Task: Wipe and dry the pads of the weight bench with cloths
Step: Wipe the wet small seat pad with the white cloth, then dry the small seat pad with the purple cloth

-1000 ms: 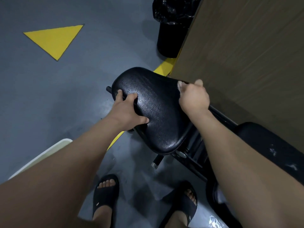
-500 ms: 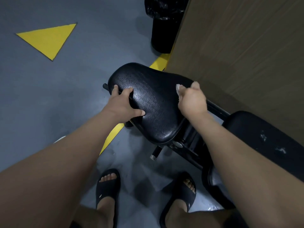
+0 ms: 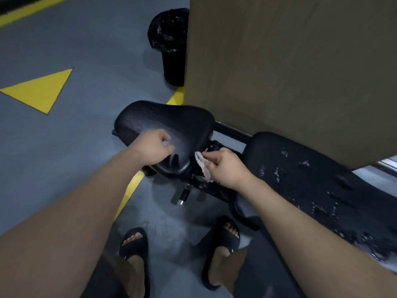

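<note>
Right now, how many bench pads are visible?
2. The seat pad sits under the left hand; the long back pad, flecked white, extends right of the right hand gripping the cloth. Others may be out of frame.

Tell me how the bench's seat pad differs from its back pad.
The seat pad is short and rounded; the back pad is long. The seat pad looks unmarked with a dull sheen, while the back pad is flecked with whitish patches. The left hand rests on the seat pad; no hand touches the back pad. Both are black.
</note>
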A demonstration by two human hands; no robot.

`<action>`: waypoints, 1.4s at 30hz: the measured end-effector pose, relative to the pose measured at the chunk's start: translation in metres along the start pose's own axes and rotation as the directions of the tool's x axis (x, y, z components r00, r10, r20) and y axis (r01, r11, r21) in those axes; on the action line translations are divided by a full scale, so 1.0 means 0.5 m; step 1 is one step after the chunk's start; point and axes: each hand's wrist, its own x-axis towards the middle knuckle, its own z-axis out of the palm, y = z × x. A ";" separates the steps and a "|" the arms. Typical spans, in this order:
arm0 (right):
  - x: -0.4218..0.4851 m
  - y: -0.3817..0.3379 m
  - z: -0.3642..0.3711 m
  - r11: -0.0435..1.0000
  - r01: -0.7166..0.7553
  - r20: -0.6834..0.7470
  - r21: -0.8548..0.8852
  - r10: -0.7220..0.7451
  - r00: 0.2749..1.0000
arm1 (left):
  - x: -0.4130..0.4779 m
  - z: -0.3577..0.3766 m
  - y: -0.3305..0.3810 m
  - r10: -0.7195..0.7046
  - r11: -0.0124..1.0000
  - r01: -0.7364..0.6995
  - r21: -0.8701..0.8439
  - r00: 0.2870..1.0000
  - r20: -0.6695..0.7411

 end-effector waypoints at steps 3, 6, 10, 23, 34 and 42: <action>-0.092 0.043 -0.050 0.995 -0.098 -0.008 -0.004 0.098 0.995 | -0.030 0.014 0.050 0.046 0.999 -0.046 0.013 0.999 0.021; -0.154 0.124 -0.084 0.963 -0.266 -0.118 -0.049 0.258 0.959 | -0.054 0.044 0.103 0.081 0.996 -0.079 -0.045 0.995 0.050; -0.206 0.197 -0.090 0.905 -0.394 -0.124 -0.161 0.377 0.918 | -0.072 0.088 0.152 0.148 0.989 -0.147 -0.018 0.981 0.124; -0.121 0.001 -0.035 0.984 -0.028 -0.026 -0.174 0.024 0.999 | -0.175 -0.062 -0.024 -0.035 0.999 0.037 0.025 0.997 -0.067; 0.037 -0.351 0.471 0.972 0.231 0.476 -0.050 -0.180 0.861 | -0.407 -0.087 -0.563 -0.470 0.882 0.463 -0.087 0.877 -0.102; 0.055 -0.429 0.822 0.906 0.419 0.753 -0.054 -0.238 0.613 | -0.469 0.143 -0.813 -0.647 0.748 0.646 -0.148 0.761 0.051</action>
